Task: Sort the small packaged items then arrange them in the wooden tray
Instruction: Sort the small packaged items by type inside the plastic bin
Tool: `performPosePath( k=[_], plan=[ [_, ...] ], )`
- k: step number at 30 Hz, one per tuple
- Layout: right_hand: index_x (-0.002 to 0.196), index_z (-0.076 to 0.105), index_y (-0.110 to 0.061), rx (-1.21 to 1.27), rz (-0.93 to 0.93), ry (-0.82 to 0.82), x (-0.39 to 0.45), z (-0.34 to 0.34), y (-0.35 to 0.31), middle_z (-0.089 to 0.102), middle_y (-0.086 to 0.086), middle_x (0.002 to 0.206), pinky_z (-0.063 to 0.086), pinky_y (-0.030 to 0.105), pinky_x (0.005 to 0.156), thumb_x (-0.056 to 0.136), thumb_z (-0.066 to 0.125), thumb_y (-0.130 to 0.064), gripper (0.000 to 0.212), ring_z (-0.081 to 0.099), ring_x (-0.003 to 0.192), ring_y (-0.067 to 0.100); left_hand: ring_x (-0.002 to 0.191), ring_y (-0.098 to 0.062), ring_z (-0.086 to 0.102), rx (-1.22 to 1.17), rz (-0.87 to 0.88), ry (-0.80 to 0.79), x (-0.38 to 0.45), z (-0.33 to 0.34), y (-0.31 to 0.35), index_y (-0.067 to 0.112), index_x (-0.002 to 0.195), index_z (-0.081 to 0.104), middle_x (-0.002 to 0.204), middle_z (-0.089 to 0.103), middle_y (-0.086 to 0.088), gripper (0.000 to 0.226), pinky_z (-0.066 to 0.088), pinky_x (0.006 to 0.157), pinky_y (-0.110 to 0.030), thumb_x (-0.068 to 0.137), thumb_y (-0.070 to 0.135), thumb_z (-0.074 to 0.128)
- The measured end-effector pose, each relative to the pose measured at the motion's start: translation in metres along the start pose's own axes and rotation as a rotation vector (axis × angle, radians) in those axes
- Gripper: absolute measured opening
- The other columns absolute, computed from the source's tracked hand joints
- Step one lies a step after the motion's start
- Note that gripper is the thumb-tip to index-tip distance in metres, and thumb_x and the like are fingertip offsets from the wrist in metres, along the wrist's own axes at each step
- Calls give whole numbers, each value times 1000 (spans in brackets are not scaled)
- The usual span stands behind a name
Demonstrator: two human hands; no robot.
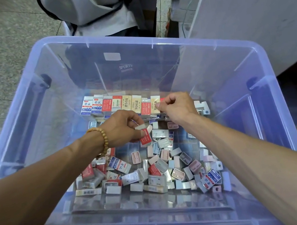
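The left hand (120, 127) pinches a red packet (145, 139), long axis near upright, while the right hand (177, 107) pinches a row packet (162, 101) on end.

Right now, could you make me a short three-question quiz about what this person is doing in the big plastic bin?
1. True or false: the left hand holds a red packet.
2. The neat row of packets stands along which wall of the clear bin: A near, B far, C left?
3. The left wrist wears a beaded ____.

Key: 1 true; 2 B; 3 bracelet.
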State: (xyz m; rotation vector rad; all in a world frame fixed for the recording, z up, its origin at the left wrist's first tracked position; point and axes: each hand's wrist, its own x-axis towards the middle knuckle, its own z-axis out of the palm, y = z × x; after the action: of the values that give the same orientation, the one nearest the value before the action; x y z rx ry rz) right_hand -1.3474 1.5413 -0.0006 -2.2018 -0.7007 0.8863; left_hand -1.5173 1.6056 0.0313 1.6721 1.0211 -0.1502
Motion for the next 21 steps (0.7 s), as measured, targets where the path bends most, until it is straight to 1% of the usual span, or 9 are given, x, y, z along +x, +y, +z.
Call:
performPosePath(
  k=[4,7,9,11,12,14,16,19,21],
  plan=[
    [64,67,-21,-42,-8,6,1,0,-2,72,-9,85,53,35,89,84,79,-27,24,66,90,14,78,-23,72,-91,7,6,-2,0,6,11,88,65,80,73,-11,14,61,74,-34,82,0,72],
    [57,61,-18,24,11,90,-2,-9,-3,62,-8,63,49,28,72,88,70,-24,33,58,67,13,73,-22,72,-98,-9,3,-5,-1,10,11,90,63,82,73,-15,14,60,62,-25,84,0,70],
    [53,57,-16,20,56,143,-1,-20,-2,60,2,57,50,34,67,88,64,-24,37,54,59,20,65,-17,70,-92,-20,-1,-7,-2,12,11,91,62,73,72,-10,13,55,54,-21,85,1,69],
    [57,62,-14,-19,127,99,-4,-31,0,69,12,67,56,43,69,83,64,-20,26,59,62,26,64,-18,67,-64,-26,-13,-8,-3,13,12,92,62,55,65,4,14,54,54,-22,85,2,69],
    [62,66,-12,-62,161,38,-8,-35,3,71,13,72,56,42,68,81,64,-17,20,61,64,26,65,-19,66,-42,-21,-21,-9,-4,13,12,93,62,50,61,7,14,54,56,-23,85,2,69],
    [73,72,-10,-220,159,-51,-17,-41,12,74,13,82,51,34,69,83,65,-11,13,66,75,25,67,-20,63,-6,1,-38,-13,-6,13,13,93,63,55,62,3,15,53,57,-25,85,2,69],
    [86,75,-13,-446,43,-16,-25,-47,18,74,10,95,50,30,76,84,65,-9,11,66,92,27,65,-18,62,32,23,-45,-18,-8,12,13,93,63,65,67,-5,15,53,58,-24,85,3,70],
    [121,67,-20,-700,-148,20,-22,-55,22,65,9,121,49,38,97,84,68,-16,37,57,116,32,56,-9,59,98,48,-19,-27,-15,10,15,95,64,64,65,2,15,47,51,-18,85,7,71],
    [138,53,-28,-876,-228,-97,-15,-56,23,57,8,128,46,44,101,81,70,-22,59,50,124,34,53,-6,56,103,78,25,-29,-19,11,16,96,64,65,62,4,16,44,46,-16,85,8,71]
  ],
)
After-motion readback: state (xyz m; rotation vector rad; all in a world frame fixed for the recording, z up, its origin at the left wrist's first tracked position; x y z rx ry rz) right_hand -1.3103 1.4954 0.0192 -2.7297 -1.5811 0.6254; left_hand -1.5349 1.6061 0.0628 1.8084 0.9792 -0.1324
